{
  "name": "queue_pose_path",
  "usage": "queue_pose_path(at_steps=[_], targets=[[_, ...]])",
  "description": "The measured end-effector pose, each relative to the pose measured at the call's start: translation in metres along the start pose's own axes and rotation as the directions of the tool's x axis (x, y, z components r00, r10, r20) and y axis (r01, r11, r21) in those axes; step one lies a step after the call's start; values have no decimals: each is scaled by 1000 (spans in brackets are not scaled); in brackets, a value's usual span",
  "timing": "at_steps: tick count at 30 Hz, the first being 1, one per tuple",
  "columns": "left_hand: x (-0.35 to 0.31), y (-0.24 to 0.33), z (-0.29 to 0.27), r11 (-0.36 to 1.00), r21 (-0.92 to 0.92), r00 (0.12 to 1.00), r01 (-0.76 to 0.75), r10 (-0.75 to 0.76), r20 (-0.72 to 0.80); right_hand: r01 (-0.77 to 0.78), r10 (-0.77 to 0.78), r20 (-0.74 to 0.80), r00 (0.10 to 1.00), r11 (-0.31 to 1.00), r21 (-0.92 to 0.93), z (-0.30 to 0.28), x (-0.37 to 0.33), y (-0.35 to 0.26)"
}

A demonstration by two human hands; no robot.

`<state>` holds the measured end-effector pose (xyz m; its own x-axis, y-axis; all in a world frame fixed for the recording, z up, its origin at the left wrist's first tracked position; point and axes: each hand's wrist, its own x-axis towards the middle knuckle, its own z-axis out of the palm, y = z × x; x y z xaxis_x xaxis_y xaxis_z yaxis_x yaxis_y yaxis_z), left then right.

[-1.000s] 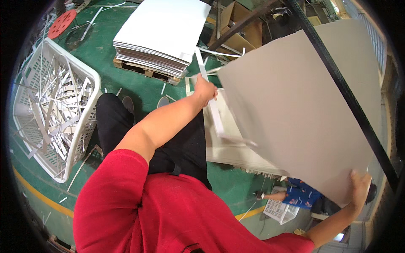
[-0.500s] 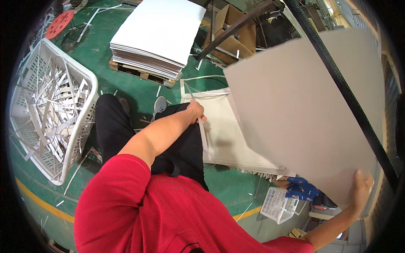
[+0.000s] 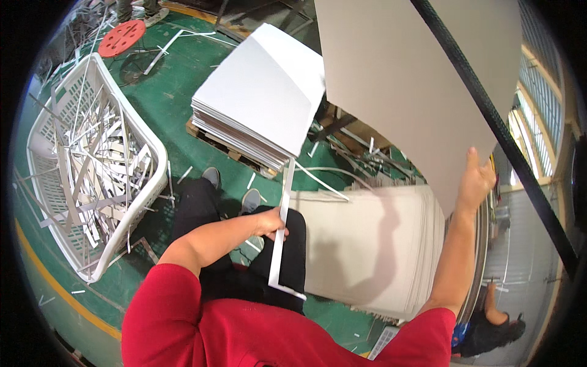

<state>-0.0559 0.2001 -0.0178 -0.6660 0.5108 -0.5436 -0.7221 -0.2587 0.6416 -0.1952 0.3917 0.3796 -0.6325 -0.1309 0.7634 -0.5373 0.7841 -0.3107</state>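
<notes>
The left hand is clenched around a long white offcut strip, pinching it near its middle so the strip runs from just below the pallet stack down past the person's black trousers, ending in a short bent foot at the lower end. The right hand is raised high, its grip closed on the lower edge of a large grey cardboard sheet, which hangs tilted overhead and fills the upper right of the view. A black bar crosses diagonally in front of that sheet.

Below the two arms lies a thick pile of pale sheets, the raised arm's shadow falling across its top; the strip stands just beside the pile's left edge.

Further out, on the green floor, a wooden pallet carries a neat stack of white boards, with loose strips scattered around its near corner. To the left stands a white plastic basket, crammed with white trimmings that stick out at all angles. A red round stool sits at the far left corner of the floor, and a yellow line runs along the floor's near left edge. At the lower right another person in dark clothing crouches.
</notes>
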Motion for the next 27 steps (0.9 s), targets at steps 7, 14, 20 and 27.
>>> queue_pose_path(at_steps=[7,14,20,27], targets=[[18,-4,-61,995,98,997,35,-42,67,239,-244,3,970,946,-220,184,57,4],[103,-73,-70,995,-11,992,96,-96,-81,661,-649,134,749,744,-98,387,-14,46],[81,-30,-53,963,50,938,265,-245,-244,363,-397,452,799,917,165,493,-158,73],[57,15,-46,984,-59,945,171,-180,-271,220,-315,597,738,948,229,495,-238,87]])
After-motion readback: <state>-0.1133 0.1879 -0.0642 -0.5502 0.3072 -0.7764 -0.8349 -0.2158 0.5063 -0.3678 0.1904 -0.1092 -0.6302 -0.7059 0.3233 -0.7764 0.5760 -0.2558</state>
